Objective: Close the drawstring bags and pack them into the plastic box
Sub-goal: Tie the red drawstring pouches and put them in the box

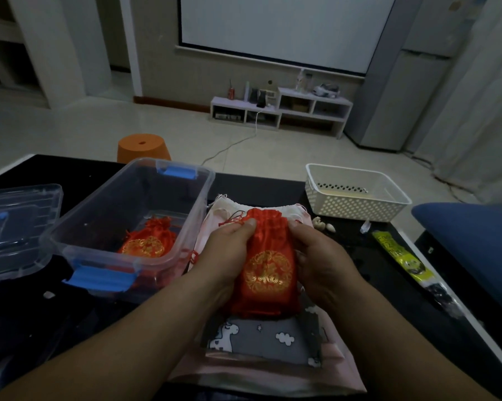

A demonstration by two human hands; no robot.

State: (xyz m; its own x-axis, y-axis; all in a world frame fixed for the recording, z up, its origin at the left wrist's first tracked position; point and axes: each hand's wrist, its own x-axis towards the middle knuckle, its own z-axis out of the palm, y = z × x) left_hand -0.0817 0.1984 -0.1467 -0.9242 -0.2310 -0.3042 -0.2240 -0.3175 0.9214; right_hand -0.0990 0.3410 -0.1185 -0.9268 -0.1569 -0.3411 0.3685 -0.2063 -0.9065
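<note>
While both hands work at the middle, the rest lies spread across a dark counter (359,256). At the far left edge sits a clear lid (15,227) w/ a blue clip, just beside the clear plastic box (122,227). The box is open, blue latches front and back, and one red bag w/ gold emblem (148,240) already lies inside on the bottom, its neck bunched.

Next, near the counter's middle, the left hand (229,250) pinches the upper left side of a second red bag (267,264), thumb on top near the neck, red cord ends (235,219) bunched just above the thumb. Left grip: closed on the bag's fabric. The right hand (322,261) clamps the bag's upper right side, fingers curled around its edge; right grip also closed on the bag. The bag's neck is gathered into folds, gold emblem facing up. Can't tell if the cord is fully drawn.

Under the bag lies a stack of flat cloth bags: a pink-white one (232,209) poking out toward the far side, a grey one w/ white clouds and animals (258,337) toward the near edge, pink cloth (273,377) below that.

Right of the hands, small shells (320,224) lie on the counter, near a white perforated basket (356,198) at the far right corner. Along the right edge lies a yellow-green packet (400,253), and beyond it a blue cushion (469,235).
</note>
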